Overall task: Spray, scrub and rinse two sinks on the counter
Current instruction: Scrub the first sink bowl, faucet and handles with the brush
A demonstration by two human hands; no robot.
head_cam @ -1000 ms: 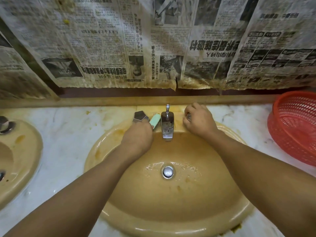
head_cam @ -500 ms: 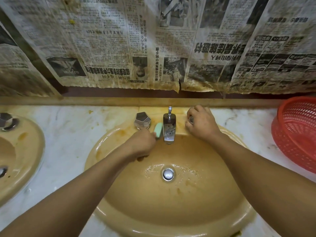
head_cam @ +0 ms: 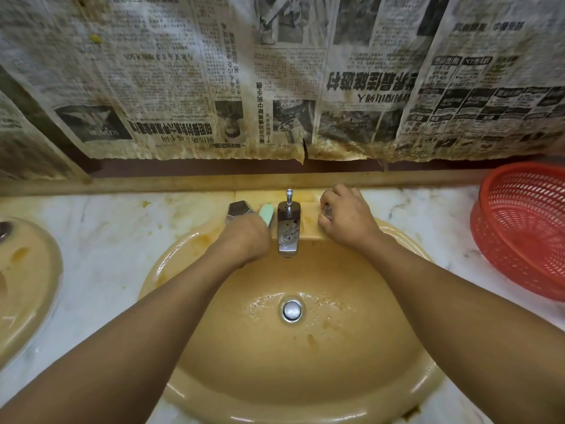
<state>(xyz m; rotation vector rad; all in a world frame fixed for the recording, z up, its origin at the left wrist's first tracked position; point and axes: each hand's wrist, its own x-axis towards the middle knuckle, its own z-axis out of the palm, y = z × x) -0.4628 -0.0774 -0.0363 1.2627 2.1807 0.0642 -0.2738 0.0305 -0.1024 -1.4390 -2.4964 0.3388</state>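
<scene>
The yellow oval ceramic sink (head_cam: 293, 393) lies set in the marble counter, basin wet and stained. A second matching sink (head_cam: 27, 286) is cut off at the left edge. The step looks like scrubbing beside the speckled chrome tap (head_cam: 288, 234). The left hand (head_cam: 244, 240) curls round a pale green scrubber (head_cam: 266, 214) (mostly hidden). The right hand (head_cam: 348, 218) grips a small chrome knob (head_cam: 327, 211); rinsing would call for turning it.

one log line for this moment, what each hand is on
left hand: grips green brush beside faucet | right hand: grips right knob | sink: stained, no stream seen
</scene>
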